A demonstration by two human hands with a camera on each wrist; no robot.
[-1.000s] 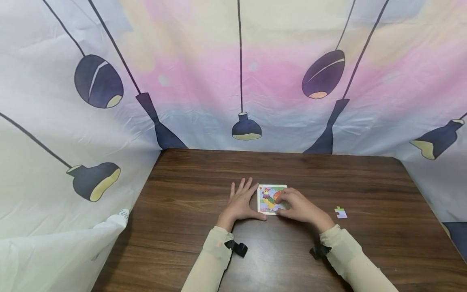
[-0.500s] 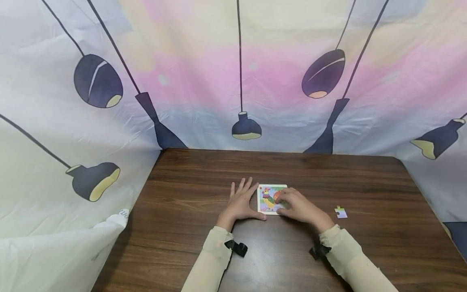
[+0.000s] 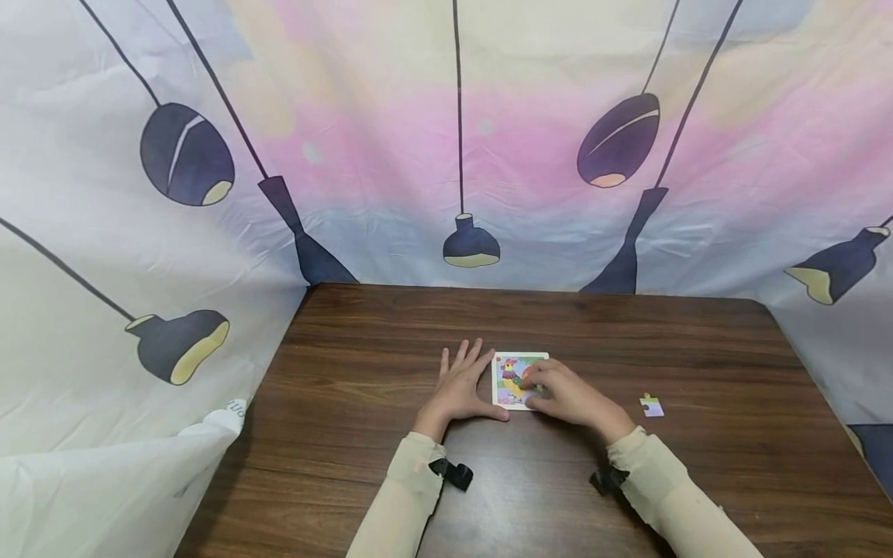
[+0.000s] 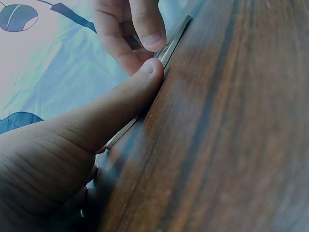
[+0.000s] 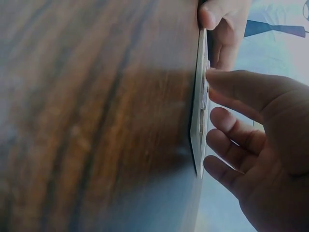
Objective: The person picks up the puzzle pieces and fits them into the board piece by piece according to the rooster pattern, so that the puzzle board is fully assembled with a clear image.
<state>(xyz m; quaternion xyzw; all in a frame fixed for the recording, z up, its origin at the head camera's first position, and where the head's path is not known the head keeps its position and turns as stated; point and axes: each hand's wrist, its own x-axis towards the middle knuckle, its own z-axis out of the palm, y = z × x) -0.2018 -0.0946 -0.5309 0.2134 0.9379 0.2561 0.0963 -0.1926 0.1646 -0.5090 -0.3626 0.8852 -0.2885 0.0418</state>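
A small square jigsaw puzzle (image 3: pixel 509 393) with a rooster picture and a white frame lies flat on the table (image 3: pixel 377 434). My left hand (image 3: pixel 456 394) rests at its left side, fingers spread and straight; the thumb (image 4: pixel 140 79) touches the near edge. Over the puzzle's right part is my right hand (image 3: pixel 575 395), thumb and index finger bent down onto the surface. They seem to pinch a puzzle piece (image 5: pixel 205 100), mostly hidden by the fingers. The other right fingers hang loosely curved beside the frame (image 5: pixel 195 130).
One loose puzzle piece (image 3: pixel 652 407), green and lilac, lies to the right of the right hand. Behind the table hangs a pastel curtain (image 3: pixel 391 155) printed with dark lamps. Black straps (image 3: pixel 456 474) are on both wrists.
My right hand has shifted slightly left over the puzzle, covering more of the rooster. The left hand, the puzzle frame and the loose piece stay where they were.
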